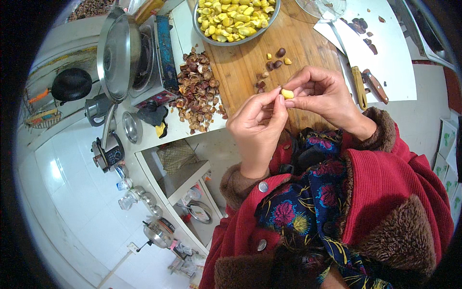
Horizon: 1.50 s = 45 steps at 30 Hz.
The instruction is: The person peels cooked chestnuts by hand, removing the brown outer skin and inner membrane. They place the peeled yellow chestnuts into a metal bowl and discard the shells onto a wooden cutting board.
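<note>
A peeled yellow chestnut kernel [287,94] sits between my two hands above the front of a wooden cutting board [238,68]. The fingertips of my left hand [260,119] pinch its left side. Thumb and forefinger of my right hand [321,95] grip it from the right. Just beyond my fingers lie several brown unpeeled chestnuts [280,52] and a small yellow kernel [287,61]. Pieces of brown shell [260,85] rest near my left fingertips. Farther back stands a metal bowl [216,41] heaped with peeled yellow kernels [234,18].
A heap of chestnut shells [198,90] lies left of the board. Beyond it are a gas stove [153,65] and a tilted steel pan [117,57]. On the right, a wire skimmer [323,9], a yellow-handled tool [359,86] and a brown-handled knife [375,86] lie on a white surface [393,68].
</note>
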### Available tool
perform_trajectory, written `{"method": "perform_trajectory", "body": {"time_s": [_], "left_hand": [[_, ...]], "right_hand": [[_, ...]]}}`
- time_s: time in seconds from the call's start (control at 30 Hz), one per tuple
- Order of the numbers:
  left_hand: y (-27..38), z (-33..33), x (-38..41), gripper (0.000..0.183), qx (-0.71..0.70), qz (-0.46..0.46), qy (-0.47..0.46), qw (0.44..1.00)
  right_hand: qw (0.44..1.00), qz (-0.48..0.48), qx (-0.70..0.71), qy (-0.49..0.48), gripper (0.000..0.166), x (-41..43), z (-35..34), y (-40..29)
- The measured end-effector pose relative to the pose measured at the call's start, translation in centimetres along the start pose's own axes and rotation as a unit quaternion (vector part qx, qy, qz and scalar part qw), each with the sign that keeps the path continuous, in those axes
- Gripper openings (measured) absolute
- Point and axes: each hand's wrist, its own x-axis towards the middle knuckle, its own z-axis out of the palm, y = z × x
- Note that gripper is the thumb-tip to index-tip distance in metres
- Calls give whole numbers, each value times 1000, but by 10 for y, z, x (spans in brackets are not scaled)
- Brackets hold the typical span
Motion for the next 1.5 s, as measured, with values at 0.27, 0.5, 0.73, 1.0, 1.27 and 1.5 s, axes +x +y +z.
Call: {"method": "perform_trajectory", "body": {"time_s": [0.27,0.5,0.73,1.0,1.27,1.5], "left_hand": [[4,1,-1,13,59,14,16,998],[9,5,-3,11,-46,-57,28,997],[-3,8,-1,12,-137,-85,48,986],[-4,8,3,17,-308,-154,12,939],[-16,7,-1,21,-230,-97,0,968],[-9,6,3,18,-192,-91,19,977]], "right_hand": [[995,-62,-81,15,16,-3,1,1],[999,-38,-4,13,18,-5,5,4],[993,30,117,18,22,-5,7,2],[979,67,185,44,17,-2,7,1],[993,-46,108,-3,10,-2,7,9],[996,-65,68,-12,10,-3,8,3]]}}
